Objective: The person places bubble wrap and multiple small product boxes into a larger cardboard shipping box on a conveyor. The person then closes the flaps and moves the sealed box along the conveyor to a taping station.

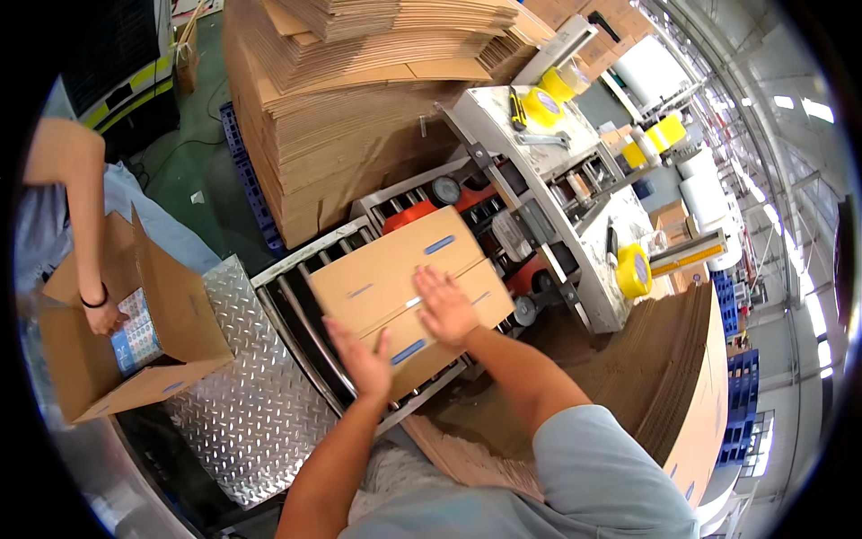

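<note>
A closed cardboard box (386, 269) lies on a roller conveyor (305, 310) in front of me, its two top flaps folded shut. My right hand (444, 307) presses flat on the top flaps near the middle seam, fingers spread. My left hand (362, 358) rests open against the box's near edge. Neither hand grips anything. The box's far end points at a box-taping machine (539, 180) with orange parts.
A tall stack of flat cardboard sheets (359, 99) stands behind the conveyor, another stack (682, 377) at my right. Yellow tape rolls (634, 270) sit on the machine. At left, another person's hand (106, 316) reaches into an open carton (135, 341) beside a diamond-plate surface (251, 395).
</note>
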Demonstrator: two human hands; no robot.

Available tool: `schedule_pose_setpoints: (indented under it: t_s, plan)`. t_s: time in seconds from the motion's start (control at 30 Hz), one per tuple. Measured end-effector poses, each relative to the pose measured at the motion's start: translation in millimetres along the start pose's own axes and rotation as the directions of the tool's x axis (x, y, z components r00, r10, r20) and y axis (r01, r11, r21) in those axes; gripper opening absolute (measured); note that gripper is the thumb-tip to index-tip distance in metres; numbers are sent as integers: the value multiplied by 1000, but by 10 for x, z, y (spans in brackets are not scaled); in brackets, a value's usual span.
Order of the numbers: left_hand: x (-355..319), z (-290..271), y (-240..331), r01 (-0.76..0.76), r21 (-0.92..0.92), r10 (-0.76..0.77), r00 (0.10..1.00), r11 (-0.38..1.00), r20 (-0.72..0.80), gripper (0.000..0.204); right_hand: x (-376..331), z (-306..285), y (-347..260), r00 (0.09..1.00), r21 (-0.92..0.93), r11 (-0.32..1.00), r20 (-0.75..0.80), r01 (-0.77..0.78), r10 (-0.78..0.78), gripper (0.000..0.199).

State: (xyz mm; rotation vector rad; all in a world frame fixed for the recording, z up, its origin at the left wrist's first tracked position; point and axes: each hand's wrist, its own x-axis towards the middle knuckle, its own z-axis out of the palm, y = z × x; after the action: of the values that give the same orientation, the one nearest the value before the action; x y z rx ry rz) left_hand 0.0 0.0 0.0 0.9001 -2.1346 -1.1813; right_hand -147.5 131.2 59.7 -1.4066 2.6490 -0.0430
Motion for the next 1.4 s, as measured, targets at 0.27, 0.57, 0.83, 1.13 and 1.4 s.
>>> schedule_pose_setpoints:
  t_s: [0.27, 0.57, 0.83, 1.13, 1.4]
  plan:
    - [49, 391, 275, 28, -206, 52, 927, 978, 372, 73, 44, -227, 403, 824, 30, 824, -13, -565, 566, 52]
    - [-2858, -2641, -1483, 200, 558, -550, 603, 805, 578, 15, -1389, 1367, -164, 775, 437, 724, -90, -534, 626, 50]
    - [-2996, -4974, -1406, 267, 801, -129, 963, 536, -235, 46, -1661, 1403, -2364, 973, 861, 456, 182, -227, 142, 48]
    - [-3124, -5057, -2055, 560, 666, -287, 827, 493, -483, 91, -2774, -2471, -2254, 637, 211, 976, -745, -56, 198, 36]
    - [-3217, -5057, -2111, 563, 635, -274, 822, 530, -500, 89, -3332, -2350, -1230, 808, -306, 788, -459, -535, 370, 51]
